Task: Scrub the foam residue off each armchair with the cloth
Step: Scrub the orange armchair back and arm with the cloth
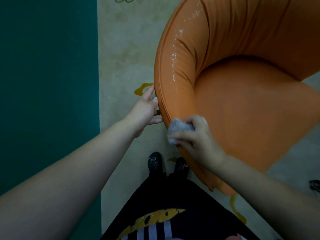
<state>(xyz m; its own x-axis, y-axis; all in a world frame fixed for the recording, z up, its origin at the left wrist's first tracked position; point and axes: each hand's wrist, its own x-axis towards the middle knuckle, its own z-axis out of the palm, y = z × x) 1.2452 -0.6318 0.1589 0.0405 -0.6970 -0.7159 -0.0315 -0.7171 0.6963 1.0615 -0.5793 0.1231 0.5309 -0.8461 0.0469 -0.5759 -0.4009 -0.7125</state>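
An orange round armchair (242,101) fills the right half of the head view. A streak of white foam residue (174,61) runs along the top of its curved left arm. My right hand (195,141) grips a bunched grey cloth (178,129) and presses it on the near end of that arm. My left hand (145,111) rests against the outer side of the same arm, fingers straight and spread, thumb on the rim.
The chair stands on a pale beige rug (124,58) with yellow shapes. A dark teal floor strip (48,84) lies to the left. My two black shoes (166,163) are close to the chair's base. A dark object (315,186) sits at the right edge.
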